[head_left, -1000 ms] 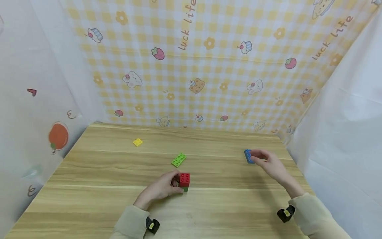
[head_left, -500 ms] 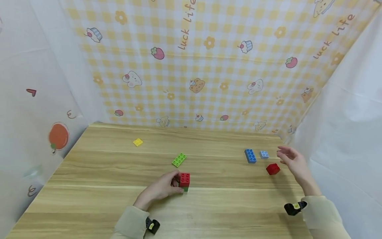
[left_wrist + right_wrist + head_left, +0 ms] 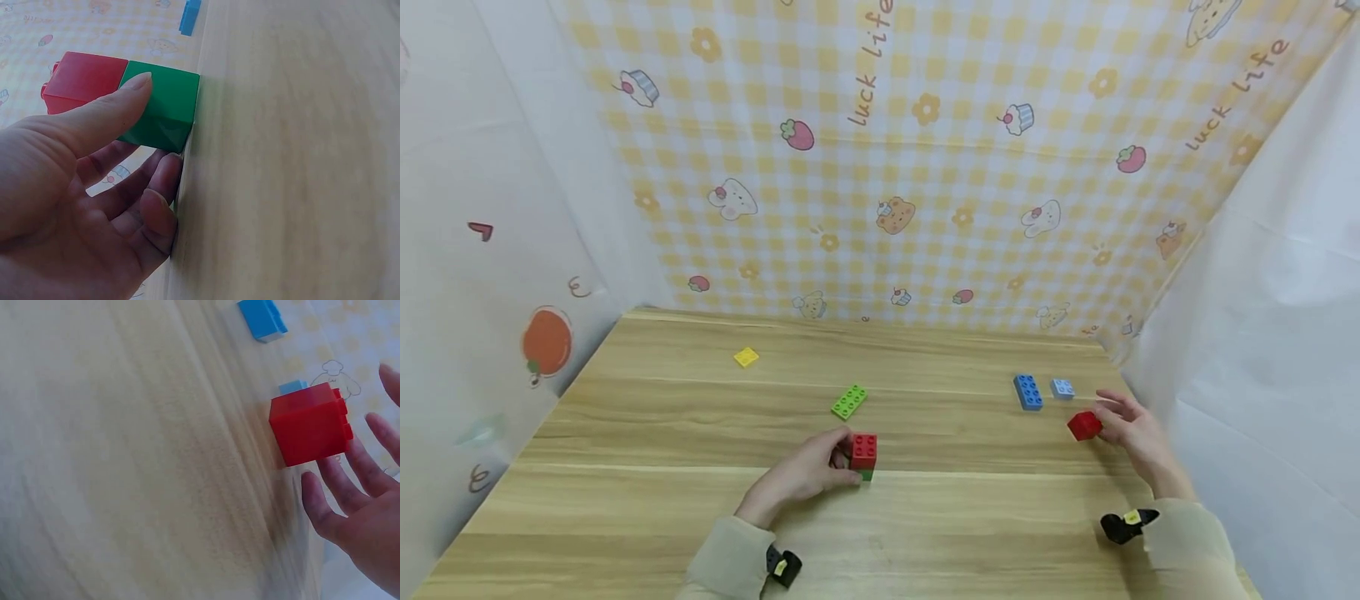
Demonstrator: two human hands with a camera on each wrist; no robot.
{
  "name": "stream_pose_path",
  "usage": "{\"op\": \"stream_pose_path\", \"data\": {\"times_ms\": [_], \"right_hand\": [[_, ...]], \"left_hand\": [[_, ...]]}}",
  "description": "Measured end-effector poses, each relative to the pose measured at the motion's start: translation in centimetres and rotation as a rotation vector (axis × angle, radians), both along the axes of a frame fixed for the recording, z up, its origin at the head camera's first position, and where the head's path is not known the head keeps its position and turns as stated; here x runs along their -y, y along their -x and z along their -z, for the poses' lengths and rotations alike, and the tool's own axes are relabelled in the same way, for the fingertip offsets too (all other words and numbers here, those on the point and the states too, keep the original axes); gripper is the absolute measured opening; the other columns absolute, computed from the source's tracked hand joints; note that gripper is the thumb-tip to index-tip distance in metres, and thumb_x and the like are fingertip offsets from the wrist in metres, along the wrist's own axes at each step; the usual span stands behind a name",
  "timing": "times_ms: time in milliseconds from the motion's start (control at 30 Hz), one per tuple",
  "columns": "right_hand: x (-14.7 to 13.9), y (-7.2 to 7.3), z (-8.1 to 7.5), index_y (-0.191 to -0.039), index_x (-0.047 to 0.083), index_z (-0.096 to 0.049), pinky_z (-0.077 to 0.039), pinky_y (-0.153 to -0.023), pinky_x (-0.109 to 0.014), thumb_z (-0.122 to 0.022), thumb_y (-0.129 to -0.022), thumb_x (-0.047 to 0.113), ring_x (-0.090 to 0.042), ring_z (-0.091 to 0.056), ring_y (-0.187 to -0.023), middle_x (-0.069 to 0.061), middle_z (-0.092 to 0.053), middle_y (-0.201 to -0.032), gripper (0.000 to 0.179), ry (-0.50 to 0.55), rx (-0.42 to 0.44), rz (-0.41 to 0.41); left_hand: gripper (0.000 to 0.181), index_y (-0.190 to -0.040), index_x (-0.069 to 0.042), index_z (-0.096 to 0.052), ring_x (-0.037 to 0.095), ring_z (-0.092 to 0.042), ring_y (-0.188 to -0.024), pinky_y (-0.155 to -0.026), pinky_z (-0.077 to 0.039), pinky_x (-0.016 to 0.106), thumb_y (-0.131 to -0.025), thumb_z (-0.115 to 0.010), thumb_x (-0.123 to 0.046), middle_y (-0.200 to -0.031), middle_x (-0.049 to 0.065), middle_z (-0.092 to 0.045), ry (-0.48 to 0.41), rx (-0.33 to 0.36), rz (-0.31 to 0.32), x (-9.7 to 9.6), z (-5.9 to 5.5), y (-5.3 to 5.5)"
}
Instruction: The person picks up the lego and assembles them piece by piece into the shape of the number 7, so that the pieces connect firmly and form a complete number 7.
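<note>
My left hand (image 3: 808,468) holds a stack of two toy building bricks on the wooden table: a red brick (image 3: 864,450) on top of a green brick (image 3: 164,100). In the left wrist view, the thumb lies along the stack with its tip on the green one, and the other fingers curl behind. At the right, my right hand (image 3: 1135,433) is beside another red brick (image 3: 1083,426), its fingers spread and loosely bent. In the right wrist view the thumb stays just off this red brick (image 3: 309,425), and the fingertips are near its studded side; contact is hard to tell.
A blue brick (image 3: 1028,392) and a small light blue brick (image 3: 1063,388) lie beyond the right-hand red brick. Farther left are a flat lime green plate brick (image 3: 850,402) and a small yellow one (image 3: 746,357). Cloth curtains (image 3: 895,167) enclose the table's back and sides.
My right hand has moved from over the blue brick out to the right, then down and closer to the red brick, uncovering both blue bricks. The left hand keeps its hold on the stack.
</note>
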State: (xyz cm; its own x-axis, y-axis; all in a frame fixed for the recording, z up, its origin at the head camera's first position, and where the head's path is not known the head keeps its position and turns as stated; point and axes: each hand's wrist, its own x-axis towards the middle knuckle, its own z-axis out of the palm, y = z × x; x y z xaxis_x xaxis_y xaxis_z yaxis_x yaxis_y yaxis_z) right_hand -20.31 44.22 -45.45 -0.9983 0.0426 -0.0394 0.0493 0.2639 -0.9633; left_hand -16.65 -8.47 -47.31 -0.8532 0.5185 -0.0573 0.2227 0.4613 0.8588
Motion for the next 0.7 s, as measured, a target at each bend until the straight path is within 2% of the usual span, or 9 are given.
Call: {"op": "stream_pose_path", "data": {"times_ms": [67, 200, 300, 400, 500, 700], "right_hand": [[0.2, 0.0, 0.2, -0.132, 0.014, -0.052, -0.053, -0.076, -0.024, -0.062, -0.098, 0.019, 0.0, -0.059, -0.09, 0.008, -0.059, -0.109, 0.036, -0.072, 0.031, -0.011], [0.3, 0.3, 0.6, -0.143, -0.005, -0.034, -0.052, -0.077, -0.024, -0.065, -0.096, 0.024, 0.001, -0.057, -0.091, -0.015, -0.054, -0.123, 0.064, -0.232, 0.069, -0.044], [0.3, 0.2, 0.9, -0.145, -0.008, -0.03, -0.052, -0.076, -0.025, -0.068, -0.094, 0.024, -0.003, -0.055, -0.093, -0.029, -0.048, -0.129, 0.071, -0.316, 0.083, -0.068], [0.3, 0.2, 1.1, -0.142, -0.009, -0.031, -0.05, -0.073, -0.026, -0.072, -0.091, 0.022, -0.014, -0.053, -0.094, -0.03, -0.048, -0.126, 0.073, -0.373, 0.091, -0.085], [0.2, 0.1, 1.2, -0.135, -0.01, -0.034, -0.048, -0.071, -0.026, -0.076, -0.088, 0.021, -0.02, -0.051, -0.092, -0.026, -0.051, -0.118, 0.069, -0.423, 0.092, -0.091], [0.4, 0.0, 1.3, -0.114, -0.009, -0.048, -0.046, -0.069, -0.026, -0.078, -0.085, 0.021, -0.019, -0.052, -0.086, -0.016, -0.059, -0.104, 0.051, -0.505, 0.096, -0.091]], "left_hand": [[0.033, -0.107, -0.008, -0.057, 0.015, -0.052, -0.08, -0.066, -0.044, 0.028, -0.082, -0.079, -0.011, -0.088, 0.0, -0.057, -0.001, -0.006, 0.001, 0.0, 0.0, 0.0], [0.032, -0.106, -0.008, -0.057, 0.015, -0.052, -0.079, -0.066, -0.044, 0.028, -0.083, -0.079, -0.01, -0.088, 0.0, -0.057, -0.005, -0.014, 0.001, 0.0, 0.0, 0.0], [0.032, -0.107, -0.007, -0.057, 0.015, -0.052, -0.08, -0.066, -0.044, 0.028, -0.083, -0.079, -0.01, -0.088, 0.0, -0.057, -0.005, -0.012, 0.002, 0.0, 0.0, 0.0], [0.033, -0.107, -0.007, -0.057, 0.015, -0.052, -0.08, -0.066, -0.044, 0.028, -0.083, -0.079, -0.01, -0.088, 0.0, -0.057, -0.004, -0.013, 0.002, 0.0, 0.0, 0.0], [0.033, -0.106, -0.008, -0.058, 0.015, -0.052, -0.079, -0.066, -0.044, 0.028, -0.082, -0.079, -0.011, -0.088, -0.001, -0.056, 0.001, -0.016, -0.001, 0.0, 0.0, 0.0], [0.033, -0.107, -0.008, -0.057, 0.015, -0.052, -0.08, -0.066, -0.044, 0.028, -0.082, -0.079, -0.012, -0.088, 0.0, -0.056, 0.003, -0.009, -0.002, -0.1, 0.0, 0.0]]}}
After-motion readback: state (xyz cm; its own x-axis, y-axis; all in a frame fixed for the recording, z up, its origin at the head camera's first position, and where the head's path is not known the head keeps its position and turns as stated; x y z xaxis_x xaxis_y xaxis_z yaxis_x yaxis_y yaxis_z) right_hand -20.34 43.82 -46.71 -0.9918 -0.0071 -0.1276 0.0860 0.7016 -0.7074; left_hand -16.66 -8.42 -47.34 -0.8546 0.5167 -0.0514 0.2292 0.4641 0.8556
